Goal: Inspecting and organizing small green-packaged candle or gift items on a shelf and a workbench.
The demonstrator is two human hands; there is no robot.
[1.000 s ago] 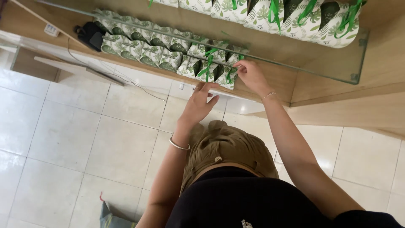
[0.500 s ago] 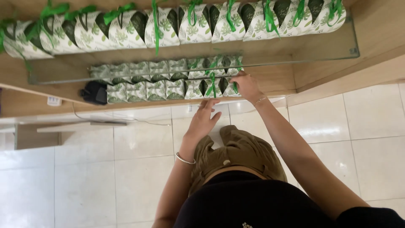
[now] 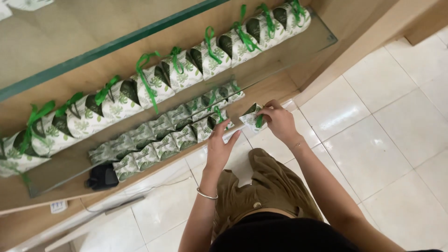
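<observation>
Fingers of my right hand (image 3: 279,122) are pinching a light, crushable leaf-print box (image 3: 252,115) by its ribbon at shelf's (image 3: 154,179) front edge; left hand (image 3: 219,147) w/ fingers spread is steadying the row (image 3: 172,137).

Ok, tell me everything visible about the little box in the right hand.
The small box looks like folded card, white with a green leaf print and a dark green flap, with a green ribbon. The right hand pinches it, tilted, at the end of the lower shelf's rows of matching boxes. The left hand rests against the nearest boxes there.
</observation>
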